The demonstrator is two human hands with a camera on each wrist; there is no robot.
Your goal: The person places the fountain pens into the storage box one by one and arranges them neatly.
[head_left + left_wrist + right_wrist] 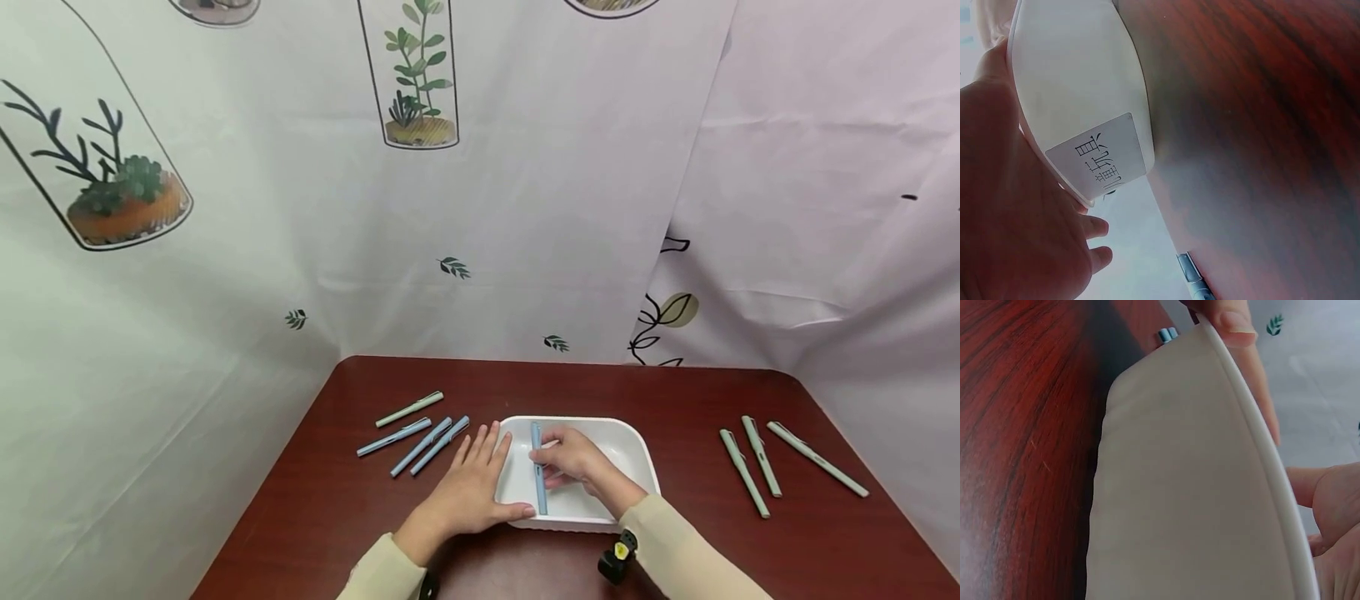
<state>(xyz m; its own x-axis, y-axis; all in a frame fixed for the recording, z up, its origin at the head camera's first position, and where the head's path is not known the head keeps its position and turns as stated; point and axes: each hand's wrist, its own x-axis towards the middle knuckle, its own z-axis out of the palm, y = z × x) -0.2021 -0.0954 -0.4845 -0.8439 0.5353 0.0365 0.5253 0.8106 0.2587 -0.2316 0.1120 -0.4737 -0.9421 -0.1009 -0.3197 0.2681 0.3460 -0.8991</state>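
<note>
step in hand, as i judged it from my remote station: a single pen was being handled over the tray. the right hand [576, 458] had the blue pen [541, 492] pinched between thumb and fingers, its length running from far to near over the left part of the white tray [609, 510]. i could not tell whether the pen touched the tray floor. the left hand [471, 493] lay with fingers straight and spread along the tray's left rim, thumb reaching to the near rim; i took it to be steadying the tray.

next move, my estimate: laying the pen down called for lowering it level, clear of the left thumb, then easing the pinch. risk noted: a tilted release could have let it roll.

surface: a dark red-brown table [315, 517], streaked with grain, far corners rounded. left of the tray i logged three blue pens [421, 447] and one pale green pen [409, 409]; well apart on the right, three green pens [762, 457]. the left wrist view gave me a label [1099, 156] with printed characters on the tray's outer wall.

room: a whitish backdrop [525, 225], loosely creased, printed with jarred plants and leaf sprigs, stood behind the table and to both sides.
</note>
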